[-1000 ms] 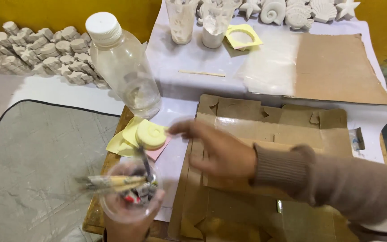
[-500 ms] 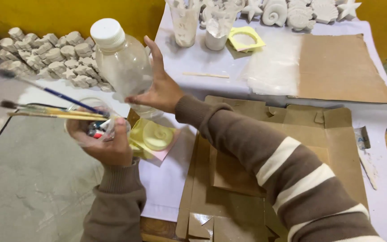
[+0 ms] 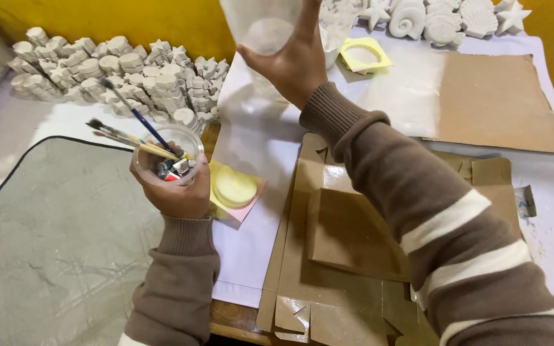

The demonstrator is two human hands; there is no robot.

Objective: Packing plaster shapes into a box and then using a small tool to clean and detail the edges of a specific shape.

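Head view, looking down on a cluttered craft table. The left hand (image 3: 177, 192) is wrapped around a clear plastic cup (image 3: 167, 154), fingers closed on its wall, and holds it above the table's left part, just beside a pale yellow round mould (image 3: 235, 186). Several paintbrushes (image 3: 129, 131) stand in the cup and lean out to the upper left — one with a dark blue handle, the others yellowish — and small paint tubes show at the cup's bottom. The mould lies on yellow and pink paper squares, which rest on a white sheet (image 3: 251, 147) spread over the table.

The right hand (image 3: 290, 61) is raised at the top of the frame, fingers closed around the lower part of a clear plastic bottle (image 3: 267, 25); the bottle's upper part is cut off by the frame edge, so its cap is not visible. The brown sleeve with cream stripes runs from the lower right across a flattened cardboard box (image 3: 354, 243) that lies open on the table.

Surroundings: a heap of small unpainted plaster castings (image 3: 117, 70) at upper left against a yellow wall; larger white shell and star castings (image 3: 456, 16) along the top edge; a square yellow mould frame (image 3: 365, 54) just beside the right hand; a flat brown cardboard sheet (image 3: 501, 102) at upper right; a grey mat (image 3: 52, 243) at lower left.
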